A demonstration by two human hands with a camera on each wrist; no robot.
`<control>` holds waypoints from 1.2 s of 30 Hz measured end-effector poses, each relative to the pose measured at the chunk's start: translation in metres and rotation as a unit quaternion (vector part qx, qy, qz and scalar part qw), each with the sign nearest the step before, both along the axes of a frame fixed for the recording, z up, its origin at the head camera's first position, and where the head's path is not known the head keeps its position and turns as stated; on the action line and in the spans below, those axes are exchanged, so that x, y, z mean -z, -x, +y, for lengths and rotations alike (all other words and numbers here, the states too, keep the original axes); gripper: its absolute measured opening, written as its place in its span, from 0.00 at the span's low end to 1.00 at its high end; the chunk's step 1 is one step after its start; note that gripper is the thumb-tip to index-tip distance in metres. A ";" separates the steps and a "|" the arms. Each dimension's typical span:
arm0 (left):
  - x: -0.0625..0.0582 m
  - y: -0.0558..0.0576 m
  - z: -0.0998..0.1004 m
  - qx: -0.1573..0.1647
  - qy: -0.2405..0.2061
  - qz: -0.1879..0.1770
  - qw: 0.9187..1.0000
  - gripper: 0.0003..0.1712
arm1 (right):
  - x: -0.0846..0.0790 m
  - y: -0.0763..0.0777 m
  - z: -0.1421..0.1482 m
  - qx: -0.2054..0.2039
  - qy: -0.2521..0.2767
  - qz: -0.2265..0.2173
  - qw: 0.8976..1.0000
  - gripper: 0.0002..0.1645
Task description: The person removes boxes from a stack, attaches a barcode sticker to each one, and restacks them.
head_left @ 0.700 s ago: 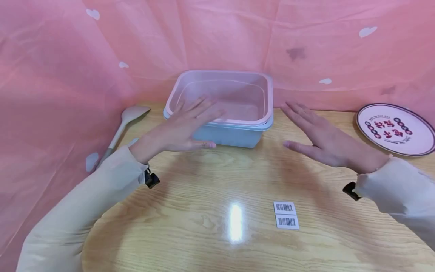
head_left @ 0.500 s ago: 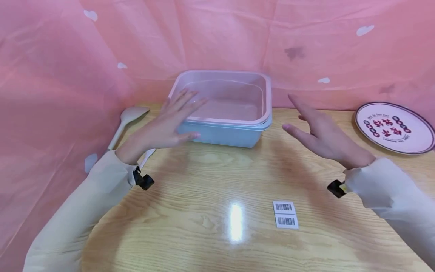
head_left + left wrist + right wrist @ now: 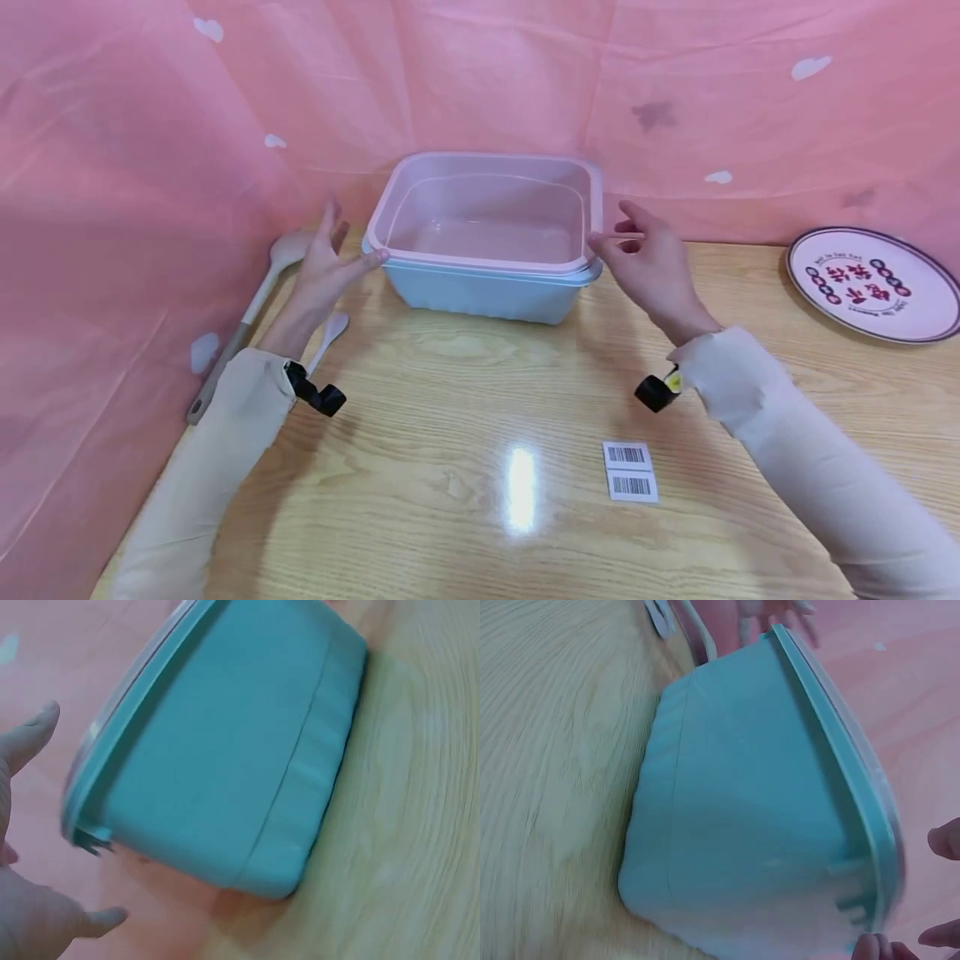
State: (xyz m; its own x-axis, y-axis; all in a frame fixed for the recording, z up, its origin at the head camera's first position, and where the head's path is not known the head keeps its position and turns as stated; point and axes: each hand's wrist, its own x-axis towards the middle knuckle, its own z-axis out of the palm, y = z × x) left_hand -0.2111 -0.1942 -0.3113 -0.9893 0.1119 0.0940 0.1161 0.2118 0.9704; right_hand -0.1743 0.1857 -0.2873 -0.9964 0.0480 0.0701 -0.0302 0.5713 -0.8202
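A pink rectangular basin (image 3: 480, 265) sits nested in a light blue one (image 3: 480, 292) at the back of the table. My left hand (image 3: 318, 271) is by their left side, fingers spread, thumb overlapping the front left corner in the head view. In the left wrist view a gap shows between that hand and the blue wall. Beside the right rim is my right hand (image 3: 652, 258), fingers bent and thumb towards the edge. The right wrist view shows its fingertips (image 3: 946, 838) around the rim's corner, apart from it or barely at it; contact is unclear.
Along the left lie a large long-handled spoon (image 3: 264, 292) and a small white spoon (image 3: 333, 327), partly behind the left arm. A round plate with red characters (image 3: 873, 308) is at the right. A barcode label (image 3: 630, 472) lies in front. Pink cloth (image 3: 495, 75) hangs behind.
My left hand has drawn left, from over the basins to their left side. My right hand has moved left to the right rim, its fingers bending more. The basins have stayed put.
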 end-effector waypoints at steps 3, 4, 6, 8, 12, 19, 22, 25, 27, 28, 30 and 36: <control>0.009 0.005 0.002 0.022 -0.077 -0.044 0.996 0.61 | 0.005 0.006 -0.009 -0.006 -0.003 0.014 1.000 0.40; 0.011 0.006 0.004 0.029 -0.090 -0.044 0.995 0.59 | 0.006 0.007 -0.012 -0.006 -0.002 0.013 1.000 0.39; 0.014 0.007 0.008 0.050 -0.098 -0.027 0.994 0.54 | 0.007 0.008 -0.016 -0.003 -0.002 0.013 1.000 0.36; 0.017 0.009 0.012 0.063 -0.088 -0.005 0.994 0.51 | 0.007 0.008 -0.018 0.006 0.003 0.004 1.000 0.35; 0.019 0.012 0.017 0.060 -0.059 0.022 0.996 0.48 | 0.004 0.010 -0.022 0.024 0.014 -0.005 1.000 0.32; 0.017 0.011 0.019 0.027 -0.033 0.022 0.999 0.50 | -0.005 0.017 -0.031 0.081 0.002 -0.051 0.995 0.29; 0.012 0.005 0.020 0.020 -0.023 0.029 0.999 0.50 | -0.007 0.021 -0.036 0.107 0.019 -0.075 0.991 0.30; 0.007 0.000 0.023 0.012 -0.002 0.036 0.999 0.50 | -0.006 0.024 -0.038 0.121 0.036 -0.076 0.989 0.31; 0.006 -0.002 0.025 0.007 0.011 0.040 0.999 0.49 | -0.005 0.025 -0.039 0.129 0.043 -0.074 0.988 0.31; 0.005 -0.002 0.026 0.004 0.018 0.042 0.999 0.49 | -0.004 0.025 -0.039 0.133 0.044 -0.071 0.988 0.31; 0.005 -0.002 0.028 -0.001 0.025 0.046 0.999 0.49 | -0.004 0.026 -0.039 0.136 0.048 -0.066 0.987 0.31; 0.005 -0.005 0.027 -0.008 0.024 0.056 0.998 0.49 | -0.009 0.028 -0.037 0.115 0.041 -0.067 0.990 0.31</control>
State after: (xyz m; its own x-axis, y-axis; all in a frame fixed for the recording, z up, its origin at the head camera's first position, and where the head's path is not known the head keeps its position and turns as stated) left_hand -0.2062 -0.1672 -0.3163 -0.9746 0.1028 0.1988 0.2193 0.2612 0.9400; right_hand -0.2022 0.1488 -0.2780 -0.9586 0.2743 -0.0760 0.2054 0.4818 -0.8519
